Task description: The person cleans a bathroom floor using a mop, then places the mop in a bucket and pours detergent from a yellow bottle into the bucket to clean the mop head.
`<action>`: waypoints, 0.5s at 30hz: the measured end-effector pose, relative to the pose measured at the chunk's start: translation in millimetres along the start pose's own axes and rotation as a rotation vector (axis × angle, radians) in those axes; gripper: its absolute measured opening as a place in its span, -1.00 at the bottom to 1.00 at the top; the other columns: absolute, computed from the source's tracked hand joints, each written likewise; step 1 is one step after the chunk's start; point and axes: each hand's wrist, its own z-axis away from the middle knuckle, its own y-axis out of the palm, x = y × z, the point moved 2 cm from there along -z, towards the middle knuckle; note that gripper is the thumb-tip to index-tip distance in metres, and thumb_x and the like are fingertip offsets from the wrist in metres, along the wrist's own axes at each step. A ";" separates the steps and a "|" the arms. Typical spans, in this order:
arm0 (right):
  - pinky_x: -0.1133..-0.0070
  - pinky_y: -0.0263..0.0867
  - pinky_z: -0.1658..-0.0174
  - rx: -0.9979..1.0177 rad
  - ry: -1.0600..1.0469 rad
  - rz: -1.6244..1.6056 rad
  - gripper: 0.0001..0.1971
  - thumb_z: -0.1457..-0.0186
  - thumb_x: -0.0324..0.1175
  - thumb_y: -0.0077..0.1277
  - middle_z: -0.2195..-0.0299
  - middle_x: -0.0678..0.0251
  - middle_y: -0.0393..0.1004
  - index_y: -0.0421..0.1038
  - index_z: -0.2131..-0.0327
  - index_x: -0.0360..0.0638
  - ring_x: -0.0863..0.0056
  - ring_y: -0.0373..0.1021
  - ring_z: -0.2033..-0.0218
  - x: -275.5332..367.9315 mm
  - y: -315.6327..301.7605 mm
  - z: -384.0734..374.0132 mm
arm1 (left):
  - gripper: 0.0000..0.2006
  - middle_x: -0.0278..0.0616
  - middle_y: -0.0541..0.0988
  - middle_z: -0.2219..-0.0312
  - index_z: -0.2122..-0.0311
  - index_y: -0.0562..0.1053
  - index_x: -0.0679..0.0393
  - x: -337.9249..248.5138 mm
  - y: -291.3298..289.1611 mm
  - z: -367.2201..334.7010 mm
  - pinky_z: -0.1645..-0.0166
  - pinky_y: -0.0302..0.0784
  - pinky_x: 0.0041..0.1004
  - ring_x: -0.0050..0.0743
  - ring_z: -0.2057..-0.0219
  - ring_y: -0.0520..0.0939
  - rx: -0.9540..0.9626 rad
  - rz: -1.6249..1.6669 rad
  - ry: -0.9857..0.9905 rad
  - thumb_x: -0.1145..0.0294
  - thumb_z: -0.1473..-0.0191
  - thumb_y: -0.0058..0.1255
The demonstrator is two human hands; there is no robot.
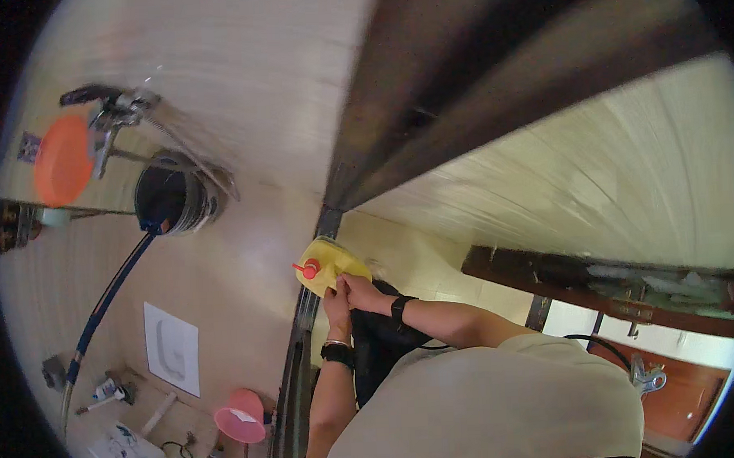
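As two hands grip, one yellow bottle [333, 264], one red cap [309, 269].

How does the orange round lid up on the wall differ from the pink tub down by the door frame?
The orange lid is flat, faces the camera and sits high near the taps; the pink tub is smaller, deeper, and low by the frame. The orange lid shows a plain face, while the pink tub has a white patch inside. Both are round, plastic-looking and far from the hands.

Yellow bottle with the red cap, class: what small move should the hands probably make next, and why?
Probably twist off the red cap. Both hands, left hand and right hand, already grip the yellow bottle at its base, and the cap looks closed.
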 end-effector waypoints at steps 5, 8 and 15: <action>0.42 0.25 0.26 0.041 -0.029 -0.076 -0.76 0.07 -0.39 -0.10 0.36 0.09 0.42 0.27 0.27 -0.22 0.15 0.35 0.31 -39.8 -15.3 40.9 | -0.78 -0.17 0.47 0.55 0.42 0.37 0.29 16.3 31.7 18.4 0.49 0.37 -0.55 -0.50 0.56 0.48 -0.100 0.079 -0.093 0.30 0.03 -0.06; 0.48 0.26 0.28 0.137 -0.027 -0.098 -0.79 0.04 -0.37 -0.10 0.37 0.15 0.43 0.29 0.29 -0.22 0.25 0.37 0.33 -59.0 -33.6 73.1 | -0.85 -0.27 0.43 0.61 0.45 0.34 0.24 32.7 37.6 25.4 0.52 0.31 -0.57 -0.58 0.62 0.44 -0.040 -0.082 0.078 0.36 0.03 -0.09; 0.51 0.29 0.29 0.115 0.097 -0.100 -0.82 0.01 -0.32 -0.09 0.43 0.24 0.45 0.33 0.35 -0.20 0.38 0.40 0.37 -164.8 -58.8 157.1 | -0.81 -0.36 0.38 0.62 0.39 0.32 0.20 144.8 23.8 43.8 0.54 0.24 -0.56 -0.61 0.64 0.36 0.013 -0.175 -0.204 0.28 -0.04 -0.12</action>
